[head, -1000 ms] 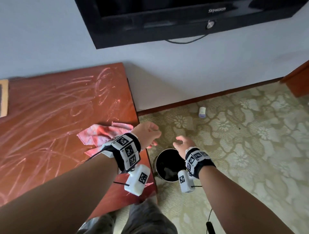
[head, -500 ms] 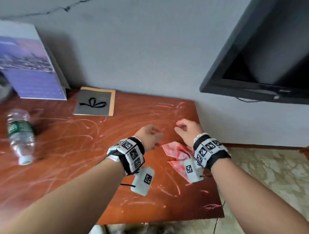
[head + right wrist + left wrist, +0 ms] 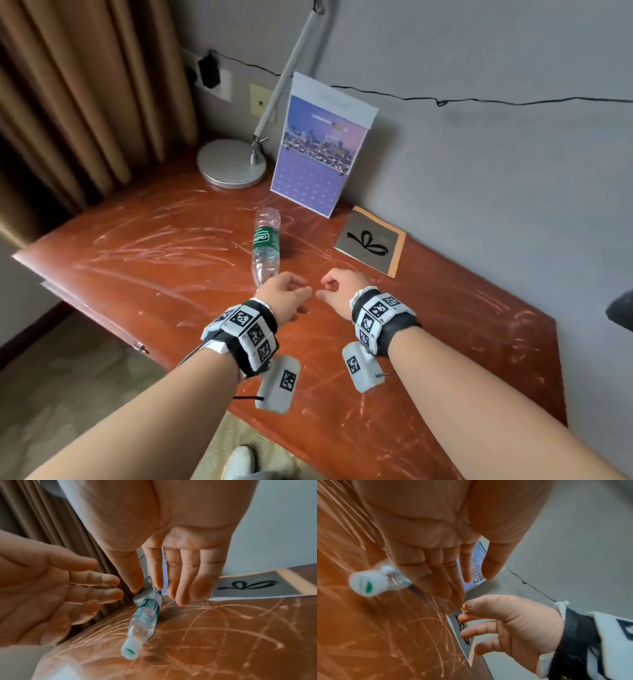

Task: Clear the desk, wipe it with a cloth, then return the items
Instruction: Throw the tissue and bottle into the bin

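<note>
1. The bench [image 3: 144,260] is red-brown wood with lots of pale streaks on it. I think those are wipe marks, so the wiping step looks done or almost done.

2. No cloth shows in any view now.

3. The left hand [image 3: 286,297] hangs just above the bench. Its fingers are loose and spread, and it holds nothing.

4. The right hand [image 3: 340,294] is close beside it. Its fingers are loose too, and it holds nothing.

5. A clear water bottle [image 3: 266,244] lies on its side on the bench. Its white cap [image 3: 129,650] points toward the person. The left hand is right by the cap end. I cannot tell if it touches the bottle.

6. A grey booklet [image 3: 370,242] with a black bow drawn on it lies flat near the wall, a little past the right hand.

7. A purple calendar card [image 3: 318,150] stands up and leans on the wall. A silver lamp [image 3: 232,163] sits next to it in the corner.

8. I think the step in hand is putting things back where they belong. The bottle looks like the next thing to fix.

9. The next move calls for fingers to wrap around the middle of the bottle and stand it up. It is round and smooth, so it could roll away if it gets bumped first.
</note>
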### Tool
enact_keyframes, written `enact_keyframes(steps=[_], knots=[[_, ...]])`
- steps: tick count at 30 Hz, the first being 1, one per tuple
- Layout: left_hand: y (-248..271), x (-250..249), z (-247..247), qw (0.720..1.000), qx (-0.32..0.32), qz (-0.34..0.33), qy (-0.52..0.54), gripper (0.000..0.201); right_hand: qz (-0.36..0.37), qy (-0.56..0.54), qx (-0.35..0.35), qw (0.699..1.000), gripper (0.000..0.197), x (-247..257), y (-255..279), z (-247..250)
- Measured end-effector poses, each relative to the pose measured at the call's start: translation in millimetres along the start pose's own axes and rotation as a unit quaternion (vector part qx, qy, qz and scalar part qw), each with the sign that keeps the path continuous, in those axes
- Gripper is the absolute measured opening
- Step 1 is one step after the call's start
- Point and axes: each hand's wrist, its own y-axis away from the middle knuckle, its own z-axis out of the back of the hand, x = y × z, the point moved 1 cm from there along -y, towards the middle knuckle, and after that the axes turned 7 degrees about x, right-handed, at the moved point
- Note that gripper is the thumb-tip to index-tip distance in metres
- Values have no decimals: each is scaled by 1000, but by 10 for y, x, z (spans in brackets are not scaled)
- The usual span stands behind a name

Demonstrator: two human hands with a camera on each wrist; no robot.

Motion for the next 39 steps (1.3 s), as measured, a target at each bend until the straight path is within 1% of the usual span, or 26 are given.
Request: enact_keyframes(steps=[4,8,11,14,18,21,22,27,29,33,36,39], knots=[[75,227,470,998,-49,15,42,11,-48,-3,43,998,42,429,-326,-255],[138,470,827,992,-91,39,76,3,-106,-31,71,991,51,774,-572,-495],[170,599,1002,990,-106,49,82,6,-147,-85,64,983,44,926,-694,-643],[176,683,1124,987,-118,55,94,11,-169,-121,59,976,51,1033,-787,-730],[157,745,1207,986,-124,62,96,11,-215,-126,65,966,55,1123,-885,-807],[119,739,1214,986,-121,65,94,12,-213,-159,73,961,32,1106,-957,-831],[106,729,1206,987,-118,66,91,12,-217,-173,74,958,28,1089,-964,-826],[50,639,1113,989,-101,66,87,15,-219,-206,58,952,35,1003,-925,-810],[44,604,1065,990,-93,65,80,16,-209,-225,54,950,34,934,-889,-811],[21,499,941,993,-78,59,66,11,-185,-269,41,944,27,755,-680,-723],[-57,318,714,997,-48,47,47,6,-161,-295,32,941,30,501,-491,-587],[-197,65,295,1000,-1,19,12,7,-154,-342,5,927,35,29,-181,-380]])
